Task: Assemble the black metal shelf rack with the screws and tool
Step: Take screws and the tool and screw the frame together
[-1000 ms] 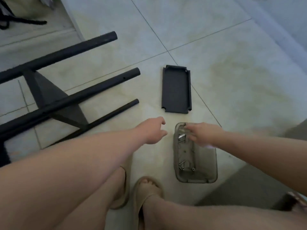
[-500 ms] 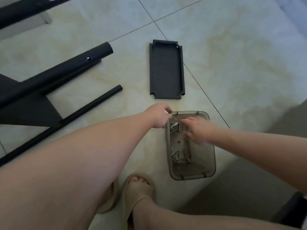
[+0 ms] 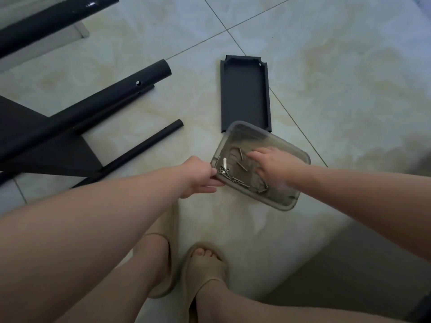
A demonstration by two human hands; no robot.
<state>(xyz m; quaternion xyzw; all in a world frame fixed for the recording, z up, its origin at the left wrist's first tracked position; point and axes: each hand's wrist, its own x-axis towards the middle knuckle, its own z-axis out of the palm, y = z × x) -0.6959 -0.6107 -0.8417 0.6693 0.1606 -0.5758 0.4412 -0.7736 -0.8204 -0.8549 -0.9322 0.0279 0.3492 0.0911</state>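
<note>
A clear plastic container (image 3: pixel 296 155) sits tilted on the tiled floor, with several screws (image 3: pixel 234 179) and a small silver tool (image 3: pixel 224 164) inside. My left hand (image 3: pixel 200 178) grips the container's near left rim. My right hand (image 3: pixel 271 165) reaches into the container with its fingers spread over the screws. A black shelf tray (image 3: pixel 245 94) lies flat just beyond the container. The black rack frame (image 3: pixel 98 108), made of tubes and a triangular shelf plate, lies on its side at the left.
A thinner black tube (image 3: pixel 144 145) of the frame points toward the container. My feet in beige slippers (image 3: pixel 205 269) stand on the floor below the hands. A darker mat or floor strip (image 3: pixel 349 276) lies at the lower right.
My left hand took hold of the container's rim and the container turned and tilted. My right hand moved deeper inside it. The camera dropped closer to the floor.
</note>
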